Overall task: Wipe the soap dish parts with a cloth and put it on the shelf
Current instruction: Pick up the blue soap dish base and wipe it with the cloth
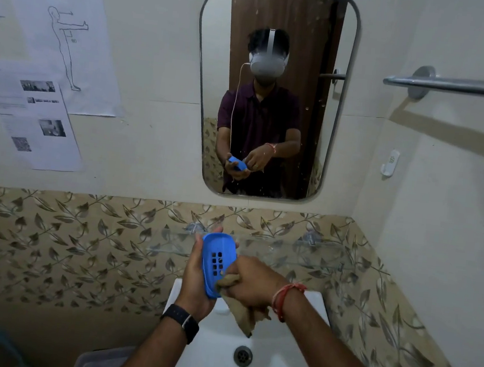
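Note:
A blue soap dish part with several square drain holes is held tilted, its inside facing me, in my left hand. My right hand grips a brown cloth and presses it against the dish's lower right edge. The cloth's loose end hangs down over the sink. Both hands are above the white sink. Behind them a clear glass shelf is fixed to the tiled wall.
A mirror hangs above the shelf and reflects a person with the dish. A metal towel bar and a white hook are on the right wall. Papers are taped at left. The sink drain lies below my hands.

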